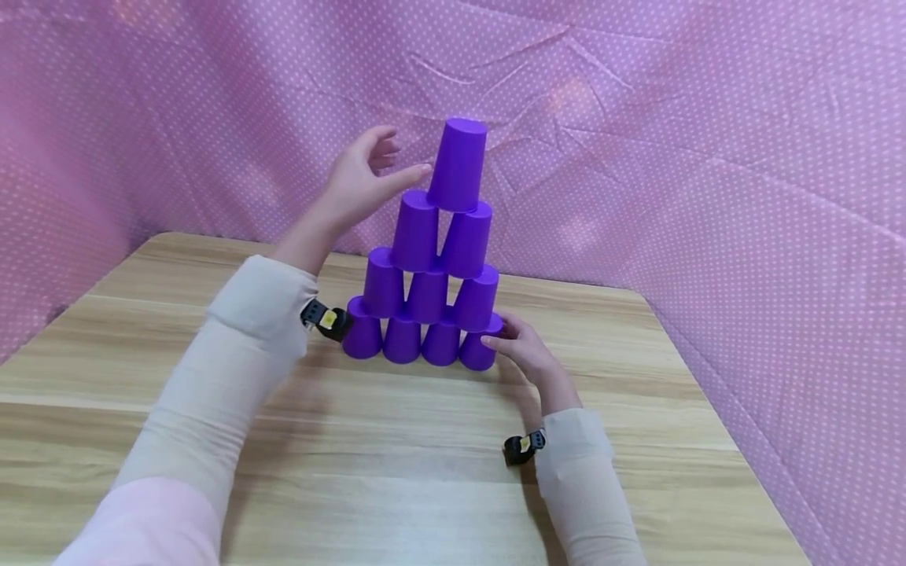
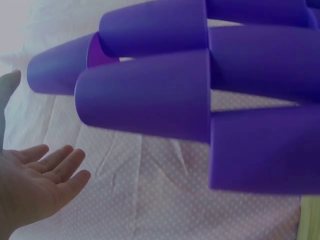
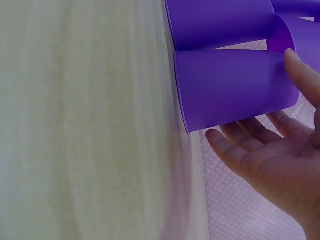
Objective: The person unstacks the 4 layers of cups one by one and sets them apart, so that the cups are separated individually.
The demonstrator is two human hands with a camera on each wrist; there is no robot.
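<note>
While left hand (image 1: pixel 359 181), unclenched, hovers beside top cup (image 1: pixel 458 167), right hand (image 1: pixel 528 352), relaxed, flanks bottom-right cup (image 1: pixel 475 355), table edge (image 1: pixel 705 402) well apart.

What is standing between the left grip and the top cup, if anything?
Nothing visible stands between the left grip and the top cup: in the left wrist view, only the cloth shows in the gap.

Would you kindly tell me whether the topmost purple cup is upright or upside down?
Upside down: the topmost purple cup shows its narrower, closed end facing up.
</note>
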